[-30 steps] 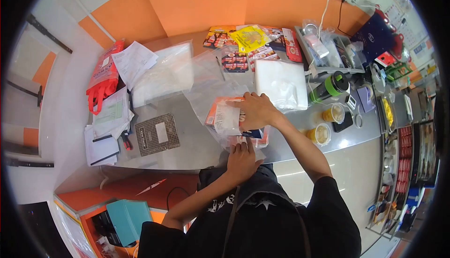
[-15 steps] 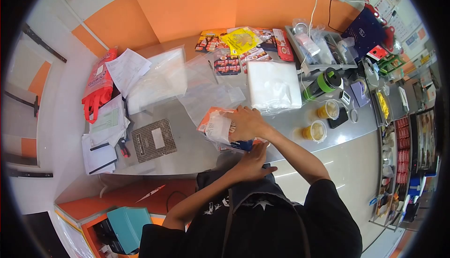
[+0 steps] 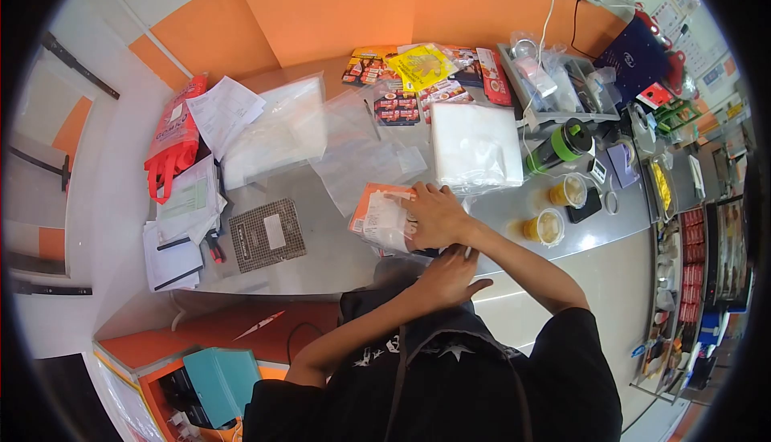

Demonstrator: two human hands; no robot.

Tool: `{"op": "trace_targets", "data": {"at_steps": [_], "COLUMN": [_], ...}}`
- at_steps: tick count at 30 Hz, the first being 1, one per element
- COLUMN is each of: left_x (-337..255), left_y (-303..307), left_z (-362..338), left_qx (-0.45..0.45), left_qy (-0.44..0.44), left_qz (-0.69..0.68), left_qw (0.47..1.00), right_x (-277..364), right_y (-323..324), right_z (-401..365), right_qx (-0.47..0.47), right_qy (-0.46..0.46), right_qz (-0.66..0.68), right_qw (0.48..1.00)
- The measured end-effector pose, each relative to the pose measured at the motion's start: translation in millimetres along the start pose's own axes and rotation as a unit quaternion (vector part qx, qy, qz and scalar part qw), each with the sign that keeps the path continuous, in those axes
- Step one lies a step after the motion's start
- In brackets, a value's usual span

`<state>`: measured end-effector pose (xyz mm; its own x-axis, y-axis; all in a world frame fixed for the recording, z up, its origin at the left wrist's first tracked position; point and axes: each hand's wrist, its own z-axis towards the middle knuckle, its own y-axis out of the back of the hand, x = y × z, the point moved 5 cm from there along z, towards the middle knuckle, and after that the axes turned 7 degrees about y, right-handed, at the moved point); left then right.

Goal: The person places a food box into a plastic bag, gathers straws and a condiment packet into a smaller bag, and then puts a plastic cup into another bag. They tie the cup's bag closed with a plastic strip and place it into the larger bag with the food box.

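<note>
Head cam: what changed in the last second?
The left hand came off the near end of the orange packet and moved right to the counter edge, under the right forearm. The right hand still presses flat on the packet and its white slip. The cups and grid pad stayed put.

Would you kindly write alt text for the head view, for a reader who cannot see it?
A person's right hand lies on an orange packet with a white slip on a grey counter; the left hand is at its near edge.

Grey counter (cluttered) carries orange packet, plastic bags, papers, cups.
</note>
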<state>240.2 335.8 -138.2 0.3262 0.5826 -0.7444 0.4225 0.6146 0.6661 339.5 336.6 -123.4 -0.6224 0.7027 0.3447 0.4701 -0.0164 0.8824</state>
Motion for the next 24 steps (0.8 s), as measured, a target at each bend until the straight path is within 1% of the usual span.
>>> {"op": "trace_targets", "data": {"at_steps": [1, 3, 4, 6, 7, 9, 10, 12, 13, 14, 15, 16, 17, 18, 19, 21, 22, 24], "left_x": [1.1, -0.7, 1.4, 17.8, 20.9, 26.1, 26.4, 52.7, 71.0, 85.1, 89.3, 90.9, 89.4, 83.6, 79.6, 72.8, 70.9, 60.6], "left_y": [9.2, 26.8, 35.2, 59.0, 66.6, 92.8, 103.3, 87.4, 77.3, 68.8, 72.0, 74.5, 75.6, 82.7, 89.3, 103.8, 110.1, 119.3], "left_z": [-8.7, -25.4, -31.9, -43.7, -49.2, -41.8, -42.4, -36.4, -30.5, -32.5, -34.2, -38.5, -40.5, -41.8, -41.7, -46.1, -48.8, -55.0], "left_qx": [-0.033, -0.02, -0.013, -0.119, -0.169, -0.322, -0.395, -0.351, -0.334, -0.345, -0.346, -0.344, -0.341, -0.38, -0.39, -0.411, -0.398, -0.418], "left_qy": [0.009, 0.007, 0.005, 0.04, 0.06, 0.126, 0.159, 0.18, 0.189, 0.159, 0.16, 0.162, 0.163, 0.143, 0.136, 0.122, 0.143, 0.133], "left_qz": [-0.04, -0.102, -0.132, -0.123, -0.12, -0.001, 0.058, 0.056, 0.051, 0.031, -0.014, -0.059, -0.103, -0.139, -0.157, -0.191, -0.207, -0.208], "left_qw": [0.999, 0.995, 0.991, 0.984, 0.976, 0.938, 0.903, 0.917, 0.922, 0.925, 0.924, 0.923, 0.92, 0.903, 0.897, 0.883, 0.882, 0.874], "right_x": [-3.5, -12.8, -17.8, -19.4, -18.8, -16.5, -17.0, -29.5, -47.0, -63.4, -80.0, -89.4, -107.4, -127.5, -132.9, -136.4, -130.0, -112.5], "right_y": [-2.9, -5.9, -12.0, -16.9, -14.5, -5.0, -2.2, 9.8, 10.6, 5.8, -1.2, -10.3, -27.1, -43.7, -46.2, -16.2, 2.5, 26.4], "right_z": [-4.2, -12.1, -13.1, -15.6, -19.1, -26.0, -30.5, -43.6, -48.0, -56.9, -65.8, -70.0, -71.3, -71.3, -70.0, -81.4, -90.2, -106.8], "right_qx": [-0.016, -0.046, -0.061, -0.092, -0.08, -0.057, -0.093, -0.164, -0.176, -0.183, -0.189, -0.18, -0.166, -0.152, -0.136, -0.287, -0.36, -0.425], "right_qy": [0.025, 0.077, 0.082, 0.087, 0.09, 0.099, 0.133, 0.2, 0.102, 0.004, -0.092, -0.111, -0.114, -0.117, -0.121, -0.12, -0.117, -0.128], "right_qz": [-0.012, -0.04, -0.073, -0.135, -0.105, -0.043, 0.006, 0.097, 0.111, 0.122, 0.131, 0.091, 0.198, 0.302, 0.403, 0.331, 0.293, 0.208], "right_qw": [1.0, 0.995, 0.992, 0.983, 0.987, 0.993, 0.987, 0.961, 0.973, 0.975, 0.969, 0.973, 0.959, 0.934, 0.897, 0.891, 0.878, 0.872]}}
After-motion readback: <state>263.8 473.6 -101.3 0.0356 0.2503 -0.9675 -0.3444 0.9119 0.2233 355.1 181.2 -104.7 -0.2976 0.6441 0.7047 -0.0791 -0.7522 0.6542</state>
